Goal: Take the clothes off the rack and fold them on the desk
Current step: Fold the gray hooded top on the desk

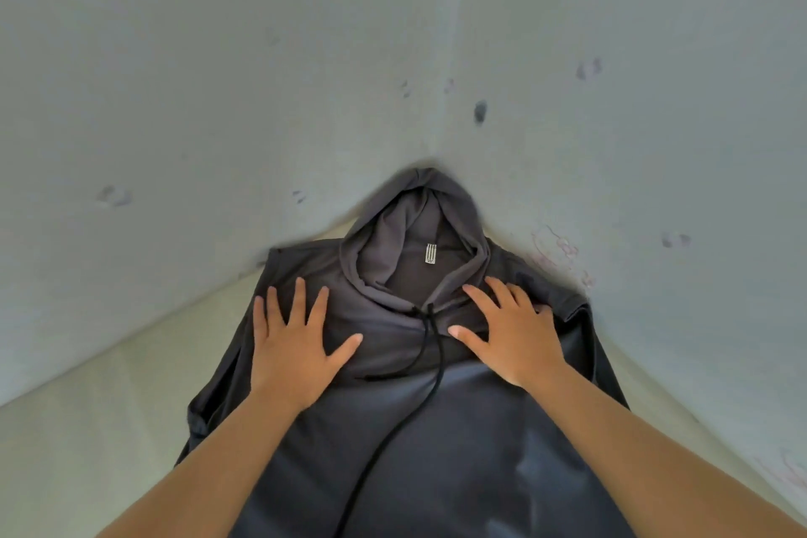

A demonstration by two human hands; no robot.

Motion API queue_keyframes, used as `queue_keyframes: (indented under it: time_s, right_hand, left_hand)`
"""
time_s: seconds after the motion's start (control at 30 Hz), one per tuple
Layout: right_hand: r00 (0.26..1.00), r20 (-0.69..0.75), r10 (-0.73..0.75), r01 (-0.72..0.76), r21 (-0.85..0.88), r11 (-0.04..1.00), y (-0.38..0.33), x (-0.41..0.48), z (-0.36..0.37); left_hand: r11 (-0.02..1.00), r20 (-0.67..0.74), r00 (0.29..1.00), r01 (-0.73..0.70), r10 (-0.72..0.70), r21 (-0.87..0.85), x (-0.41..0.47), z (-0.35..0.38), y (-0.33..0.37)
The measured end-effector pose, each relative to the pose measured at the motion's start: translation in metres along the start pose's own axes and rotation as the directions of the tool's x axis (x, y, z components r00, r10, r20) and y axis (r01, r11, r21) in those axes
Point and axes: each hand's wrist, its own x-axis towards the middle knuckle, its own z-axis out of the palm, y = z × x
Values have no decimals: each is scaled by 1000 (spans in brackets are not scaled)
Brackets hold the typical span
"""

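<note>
A dark grey hoodie [419, 428] lies front-up on the pale bench [87, 441], its hood [419, 223] pushed into the wall corner beyond the hands. The left hand [292, 349] and right hand [515, 336] rest flat on the chest, fingers spread, gripping nothing, one on each side of the black drawstring [430, 367] running between them. This looks like smoothing, pinning the fabric so it lies even before a fold. The sleeves appear tucked outside each hand.
</note>
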Motion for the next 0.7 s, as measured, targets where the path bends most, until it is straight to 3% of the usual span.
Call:
queue_keyframes:
  time_s: [0.1,0.17,0.23,0.33,0.43,0.5,0.6,0.7]
  right_hand:
    - [960,-281,-2,52,168,984,2,27,-18]
    - [947,-318,52,66,351,934,1,49,-26]
    - [957,-258,129,27,525,851,-4,68,-34]
    - [958,-24,287,-170,757,631,-12,93,-45]
    - [912,137,385,-285,890,356,-12,115,-49]
    - [908,207,363,-313,913,261,-9,124,-51]
    - [948,206,243,-279,904,322,-7,130,-56]
    - [943,-126,308,-51,859,509,-5,136,-63]
  left_hand:
    - [963,-199,980,-63,10,-264,30,-24,19]
    - [878,-181,983,-59,-32,-475,55,-41,32]
    - [769,-84,991,29,-107,-638,79,-51,39]
    - [580,162,968,246,-194,-776,110,-55,43]
    - [443,242,944,320,-225,-837,129,-55,44]
    - [375,277,942,330,-189,-866,135,-56,48]
    - [369,314,939,344,-142,-863,144,-62,50]
    - [517,150,977,207,-150,-830,152,-71,46]
